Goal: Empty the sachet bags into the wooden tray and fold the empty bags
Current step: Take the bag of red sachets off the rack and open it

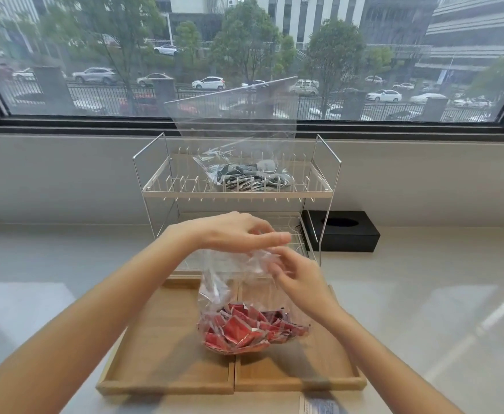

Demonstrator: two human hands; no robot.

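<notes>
A clear plastic bag (pixel 238 294) holding several red sachets (pixel 244 330) stands upright on the wooden tray (pixel 161 380), over the divider between its two compartments. My left hand (pixel 238 231) and my right hand (pixel 292 273) both pinch the crumpled top of this bag. The fingers are blurred. A second clear bag (pixel 235 121) with grey sachets (pixel 250 177) rests on the upper shelf of the white wire rack (pixel 155 189), its open top standing tall.
The rack stands just behind the tray, against the wall under a wide window. A black tissue box (pixel 349 234) sits to the rack's right. The light countertop (pixel 424 294) stretches to both sides. A printed sheet (pixel 319 406) lies at the front edge.
</notes>
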